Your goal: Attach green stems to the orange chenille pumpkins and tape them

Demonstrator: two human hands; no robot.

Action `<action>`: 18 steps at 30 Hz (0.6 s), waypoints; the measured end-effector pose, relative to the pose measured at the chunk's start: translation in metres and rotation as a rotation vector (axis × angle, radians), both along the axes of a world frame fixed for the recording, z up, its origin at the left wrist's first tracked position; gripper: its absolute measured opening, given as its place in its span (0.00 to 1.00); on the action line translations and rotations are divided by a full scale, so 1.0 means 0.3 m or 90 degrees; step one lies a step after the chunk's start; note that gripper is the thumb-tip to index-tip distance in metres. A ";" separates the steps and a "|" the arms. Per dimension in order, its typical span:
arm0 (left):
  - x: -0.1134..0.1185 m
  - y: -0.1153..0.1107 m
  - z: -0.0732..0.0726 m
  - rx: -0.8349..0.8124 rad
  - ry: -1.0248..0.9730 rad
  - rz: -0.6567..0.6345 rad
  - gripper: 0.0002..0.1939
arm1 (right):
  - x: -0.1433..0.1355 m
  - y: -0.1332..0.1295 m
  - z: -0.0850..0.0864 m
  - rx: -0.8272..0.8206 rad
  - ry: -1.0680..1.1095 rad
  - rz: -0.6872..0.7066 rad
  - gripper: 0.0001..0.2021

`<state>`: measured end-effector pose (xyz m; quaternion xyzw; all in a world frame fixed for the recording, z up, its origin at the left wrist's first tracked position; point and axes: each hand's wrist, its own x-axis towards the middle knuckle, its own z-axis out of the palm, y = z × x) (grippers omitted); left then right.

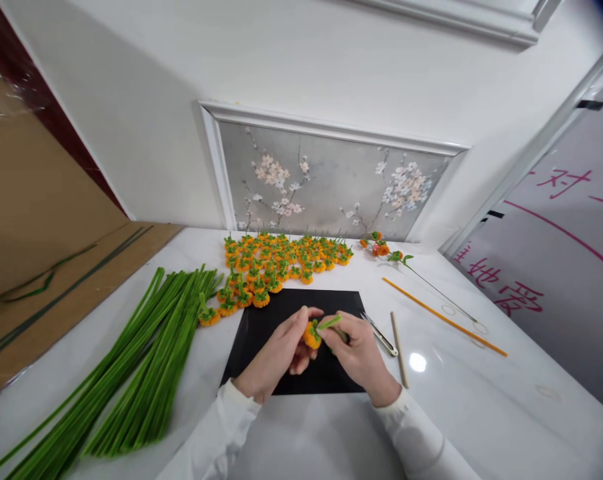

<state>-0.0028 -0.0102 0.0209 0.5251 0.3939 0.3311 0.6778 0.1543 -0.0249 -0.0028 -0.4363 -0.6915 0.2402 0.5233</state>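
Observation:
Over a black mat (251, 360), my left hand (286, 343) is closed around a small orange flower (312, 335) with a green top. My right hand (356, 350) pinches the green pipe cleaner (330, 323) that sticks out of the flower's top toward the right. Just beyond the mat lie rows of similar orange flowers with green tops (261, 298). A metal craft tool, perhaps scissors or a knife (381, 333), rests at the mat's right edge, beside a thin wooden stick (400, 350).
Long green pipe cleaners (146, 373) lie bundled at the left, near brown cardboard (56, 293). To the right are an orange pipe cleaner (444, 315) and a long-stemmed flower spray (381, 249). A white wall with a framed floral panel (331, 177) closes off the back.

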 end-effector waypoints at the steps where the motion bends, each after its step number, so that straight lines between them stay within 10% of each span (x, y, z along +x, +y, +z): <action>1: 0.005 -0.004 0.000 0.052 -0.004 0.016 0.22 | -0.001 0.001 -0.002 -0.019 0.029 -0.018 0.10; 6: 0.029 -0.016 -0.018 0.238 -0.034 0.032 0.21 | -0.006 -0.002 -0.014 -0.082 0.140 -0.072 0.09; 18: 0.020 0.001 -0.013 0.115 -0.083 0.015 0.12 | 0.008 0.005 -0.008 -0.037 0.118 -0.015 0.08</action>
